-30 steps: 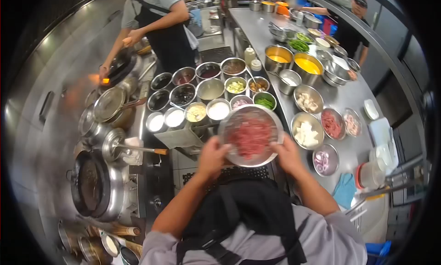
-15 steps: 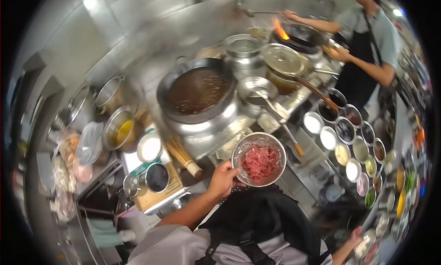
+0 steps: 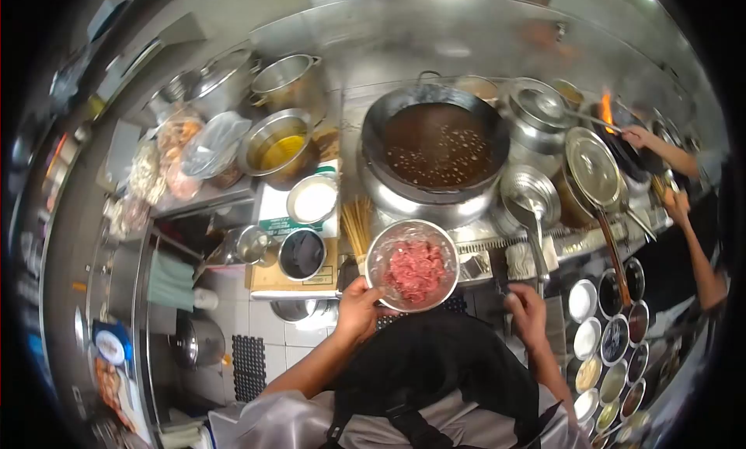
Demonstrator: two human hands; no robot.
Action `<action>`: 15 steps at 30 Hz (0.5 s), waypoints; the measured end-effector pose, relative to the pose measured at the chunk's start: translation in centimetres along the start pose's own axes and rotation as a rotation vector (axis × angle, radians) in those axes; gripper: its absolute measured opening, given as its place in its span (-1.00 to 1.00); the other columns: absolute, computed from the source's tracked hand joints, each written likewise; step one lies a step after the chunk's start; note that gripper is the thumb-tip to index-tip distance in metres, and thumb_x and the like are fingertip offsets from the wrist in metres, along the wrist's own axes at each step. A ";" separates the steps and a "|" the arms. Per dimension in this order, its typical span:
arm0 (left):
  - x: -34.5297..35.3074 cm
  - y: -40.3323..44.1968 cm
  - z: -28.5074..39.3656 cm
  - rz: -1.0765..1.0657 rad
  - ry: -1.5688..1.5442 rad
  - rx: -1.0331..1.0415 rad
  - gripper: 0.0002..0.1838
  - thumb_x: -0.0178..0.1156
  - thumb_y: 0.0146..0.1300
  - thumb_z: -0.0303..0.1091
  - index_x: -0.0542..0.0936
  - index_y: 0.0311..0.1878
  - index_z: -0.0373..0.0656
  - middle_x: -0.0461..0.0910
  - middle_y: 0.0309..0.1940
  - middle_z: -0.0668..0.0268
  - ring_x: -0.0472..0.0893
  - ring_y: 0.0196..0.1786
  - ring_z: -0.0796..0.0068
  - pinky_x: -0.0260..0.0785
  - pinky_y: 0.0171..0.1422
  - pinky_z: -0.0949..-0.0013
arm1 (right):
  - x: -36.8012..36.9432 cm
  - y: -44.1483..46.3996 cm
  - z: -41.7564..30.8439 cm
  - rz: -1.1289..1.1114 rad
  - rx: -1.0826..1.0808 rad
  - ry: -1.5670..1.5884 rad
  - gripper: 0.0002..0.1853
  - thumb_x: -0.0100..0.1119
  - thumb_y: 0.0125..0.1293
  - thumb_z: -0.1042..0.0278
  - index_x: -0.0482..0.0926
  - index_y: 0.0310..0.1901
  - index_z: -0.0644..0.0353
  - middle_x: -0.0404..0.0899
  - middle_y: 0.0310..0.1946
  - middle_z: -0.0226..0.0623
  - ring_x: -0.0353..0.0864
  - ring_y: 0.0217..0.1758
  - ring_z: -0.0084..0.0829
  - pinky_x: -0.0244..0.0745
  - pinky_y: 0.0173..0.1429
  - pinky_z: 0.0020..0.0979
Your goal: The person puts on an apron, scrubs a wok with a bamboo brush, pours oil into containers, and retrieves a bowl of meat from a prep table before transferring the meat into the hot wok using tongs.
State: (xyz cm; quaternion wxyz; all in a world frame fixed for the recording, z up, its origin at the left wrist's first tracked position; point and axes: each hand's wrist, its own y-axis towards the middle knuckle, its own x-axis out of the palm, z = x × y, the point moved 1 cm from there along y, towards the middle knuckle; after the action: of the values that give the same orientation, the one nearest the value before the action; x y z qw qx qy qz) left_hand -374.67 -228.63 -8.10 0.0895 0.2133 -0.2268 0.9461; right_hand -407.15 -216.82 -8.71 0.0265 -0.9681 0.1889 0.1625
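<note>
My left hand (image 3: 360,307) grips the rim of a round metal bowl (image 3: 373,251), thumb on the near left edge. Inside the bowl lies a loose heap of raw red meat strips (image 3: 418,272). To the right, my right hand (image 3: 528,313) is loosely curled with nothing seen in it, just below the handle of a ladle (image 3: 538,243). The ladle's head rests in a perforated strainer (image 3: 509,186). Beyond the bowl, a large wok (image 3: 371,142) of dark oil (image 3: 443,146) with pale bubbles sits on the stove.
Bamboo sticks (image 3: 357,223) lie left of the bowl. A pot of yellow liquid (image 3: 281,152), a white-filled bowl (image 3: 312,199) and a dark-filled container (image 3: 302,255) stand left. Seasoning containers (image 3: 614,336) line the right. A co-worker's arm (image 3: 672,155) is near a flaming burner (image 3: 608,113).
My view has turned right-to-left, so the stove appears further right. My right hand has come up from the lower right towards the ladle handle. The bowl stays in my left hand.
</note>
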 end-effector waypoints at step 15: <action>-7.7 -14.3 -4.2 0.751 -0.321 0.351 -0.93 0.00 0.25 -0.58 0.44 -0.23 -0.22 0.61 -0.26 0.14 0.65 -0.35 0.31 0.65 -0.37 0.21 | 13.6 23.2 -7.1 -0.271 -0.875 -0.600 -0.74 0.15 0.27 0.32 0.46 -0.52 0.28 0.48 -0.53 0.02 0.51 -0.39 0.07 0.39 -0.28 -0.06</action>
State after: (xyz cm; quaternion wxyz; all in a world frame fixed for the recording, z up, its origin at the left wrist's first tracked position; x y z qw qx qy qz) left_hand -365.57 -214.63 -9.32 -0.3343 0.2724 -0.1353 0.8921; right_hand -401.72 -243.99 -6.19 -0.3051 -0.8156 -0.0383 0.4902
